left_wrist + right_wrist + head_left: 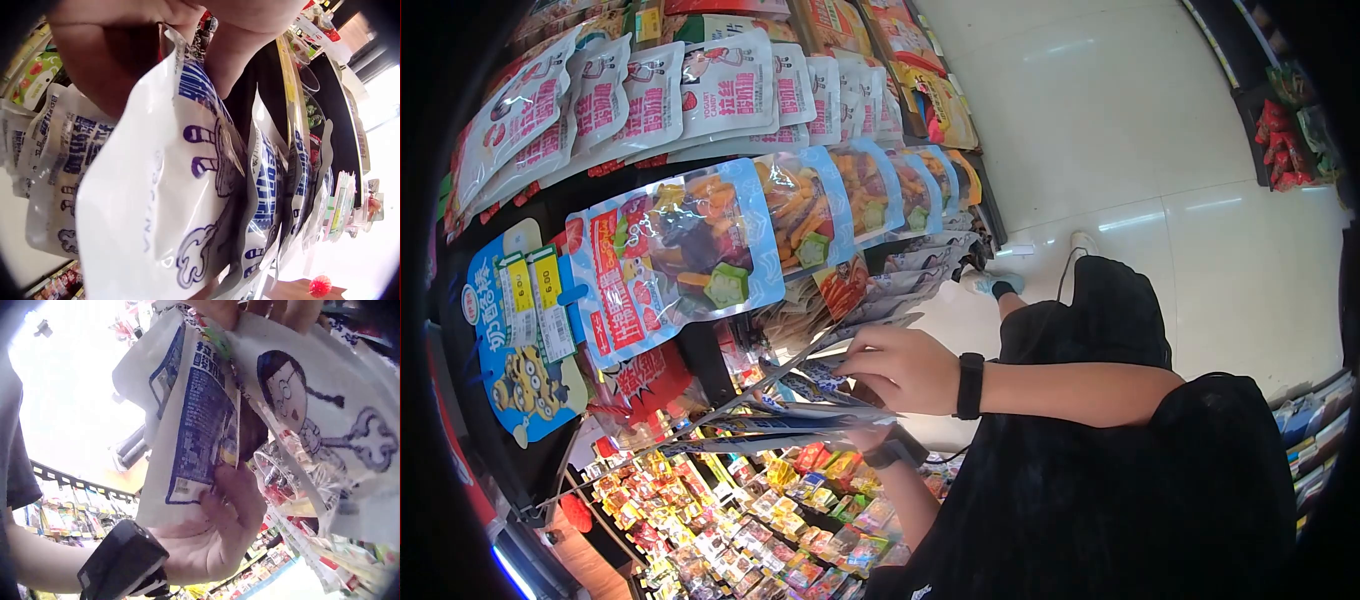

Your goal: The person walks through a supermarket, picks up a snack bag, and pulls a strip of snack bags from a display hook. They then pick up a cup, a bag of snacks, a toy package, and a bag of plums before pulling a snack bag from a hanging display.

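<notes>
Judged light, limp and slick (thin crinkly film), so best pinched at the stiffer top seam: white pouch (pixel 194 425) hanging among the row of pouches (pixel 275 187), clamped by left hand (pixel 212 531) thumb below, right hand (pixel 905 370) curled fingertips above.

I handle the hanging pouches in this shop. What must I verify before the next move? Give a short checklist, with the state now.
1. Left hand grips the front pouch at its lower edge: ok.
2. Right hand pinches the pouches at their tops: ok.
3. Front pouch free of its hanger: cannot tell, the fingers hide it.
4. Front pouch undamaged: cannot tell, only part shows.
5. No other person on the floor in view: ok.
</notes>
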Demonstrator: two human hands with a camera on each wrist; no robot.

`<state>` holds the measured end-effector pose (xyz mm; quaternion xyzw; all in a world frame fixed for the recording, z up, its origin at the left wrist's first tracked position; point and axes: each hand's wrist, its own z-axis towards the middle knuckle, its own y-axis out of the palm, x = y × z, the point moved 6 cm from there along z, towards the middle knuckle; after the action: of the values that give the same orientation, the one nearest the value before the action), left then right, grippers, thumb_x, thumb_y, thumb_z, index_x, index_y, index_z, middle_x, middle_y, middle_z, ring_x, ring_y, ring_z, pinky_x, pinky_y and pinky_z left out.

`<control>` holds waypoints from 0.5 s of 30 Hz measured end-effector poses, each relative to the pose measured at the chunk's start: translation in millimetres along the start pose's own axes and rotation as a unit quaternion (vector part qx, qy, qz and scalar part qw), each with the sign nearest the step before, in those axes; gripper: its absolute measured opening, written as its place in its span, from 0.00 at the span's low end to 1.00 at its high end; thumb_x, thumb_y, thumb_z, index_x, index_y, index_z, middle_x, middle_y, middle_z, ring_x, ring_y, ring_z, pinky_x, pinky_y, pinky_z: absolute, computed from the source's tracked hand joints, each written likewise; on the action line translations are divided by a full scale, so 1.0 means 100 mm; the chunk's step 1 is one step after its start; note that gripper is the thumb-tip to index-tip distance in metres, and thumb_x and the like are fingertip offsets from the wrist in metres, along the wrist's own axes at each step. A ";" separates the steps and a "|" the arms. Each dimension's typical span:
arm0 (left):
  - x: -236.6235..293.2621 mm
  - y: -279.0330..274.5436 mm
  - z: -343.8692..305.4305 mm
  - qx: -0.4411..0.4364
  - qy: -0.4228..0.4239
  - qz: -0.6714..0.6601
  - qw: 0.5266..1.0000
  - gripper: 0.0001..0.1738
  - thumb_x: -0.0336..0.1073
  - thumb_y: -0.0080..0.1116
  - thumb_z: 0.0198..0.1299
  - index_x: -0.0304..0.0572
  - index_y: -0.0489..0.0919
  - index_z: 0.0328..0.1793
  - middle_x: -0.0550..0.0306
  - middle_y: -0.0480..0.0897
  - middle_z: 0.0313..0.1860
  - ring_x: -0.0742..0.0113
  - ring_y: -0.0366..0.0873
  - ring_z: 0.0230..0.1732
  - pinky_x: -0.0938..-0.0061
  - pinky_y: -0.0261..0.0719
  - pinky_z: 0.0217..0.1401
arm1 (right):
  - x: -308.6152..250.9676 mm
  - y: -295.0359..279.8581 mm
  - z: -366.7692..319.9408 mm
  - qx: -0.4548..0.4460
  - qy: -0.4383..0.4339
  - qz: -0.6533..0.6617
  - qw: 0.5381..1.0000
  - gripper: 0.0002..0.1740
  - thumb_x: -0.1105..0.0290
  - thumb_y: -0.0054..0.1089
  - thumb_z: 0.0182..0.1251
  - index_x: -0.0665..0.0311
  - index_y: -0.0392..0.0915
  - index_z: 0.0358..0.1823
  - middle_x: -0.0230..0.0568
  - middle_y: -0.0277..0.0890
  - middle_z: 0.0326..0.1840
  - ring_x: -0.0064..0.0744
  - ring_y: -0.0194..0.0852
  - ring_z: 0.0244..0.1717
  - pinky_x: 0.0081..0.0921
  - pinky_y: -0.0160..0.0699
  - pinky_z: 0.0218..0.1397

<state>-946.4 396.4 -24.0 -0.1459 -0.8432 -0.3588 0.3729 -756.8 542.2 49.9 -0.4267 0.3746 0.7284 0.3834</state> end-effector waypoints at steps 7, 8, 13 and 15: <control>-0.05 0.10 -0.05 0.016 0.012 -0.006 1.000 0.11 0.40 0.55 0.60 0.47 0.77 0.47 0.62 0.80 0.37 0.69 0.78 0.41 0.69 0.77 0.47 | -0.05 -0.03 0.04 -0.004 -0.001 -0.018 1.000 0.10 0.76 0.58 0.57 0.61 0.80 0.41 0.41 0.78 0.36 0.45 0.77 0.39 0.37 0.75 0.41; -0.05 0.10 -0.05 0.014 0.011 -0.003 1.000 0.11 0.40 0.55 0.60 0.47 0.77 0.47 0.62 0.80 0.37 0.68 0.78 0.41 0.69 0.77 0.47 | -0.03 -0.03 0.01 -0.018 0.016 -0.026 0.999 0.09 0.75 0.58 0.57 0.61 0.80 0.40 0.41 0.78 0.36 0.45 0.76 0.39 0.37 0.75 0.41; -0.05 0.04 0.08 -0.162 -0.019 -0.052 0.985 0.17 0.46 0.44 0.61 0.51 0.72 0.52 0.61 0.73 0.40 0.69 0.70 0.39 0.71 0.69 0.38 | 0.17 -0.19 -0.14 -0.034 0.039 -0.083 0.995 0.07 0.76 0.56 0.58 0.60 0.78 0.38 0.41 0.78 0.36 0.46 0.76 0.40 0.39 0.74 0.40; -0.03 -0.13 0.12 0.004 0.017 -0.046 0.999 0.21 0.45 0.44 0.60 0.47 0.71 0.57 0.60 0.75 0.45 0.70 0.71 0.38 0.73 0.71 0.37 | 0.30 -0.31 -0.17 -0.044 0.059 -0.107 0.992 0.07 0.76 0.56 0.58 0.60 0.78 0.37 0.40 0.78 0.39 0.46 0.76 0.40 0.38 0.74 0.41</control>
<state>-957.5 395.7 -37.7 -0.0990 -0.8438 -0.3749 0.3710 -734.3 547.6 9.8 -0.5229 0.3162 0.6726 0.4173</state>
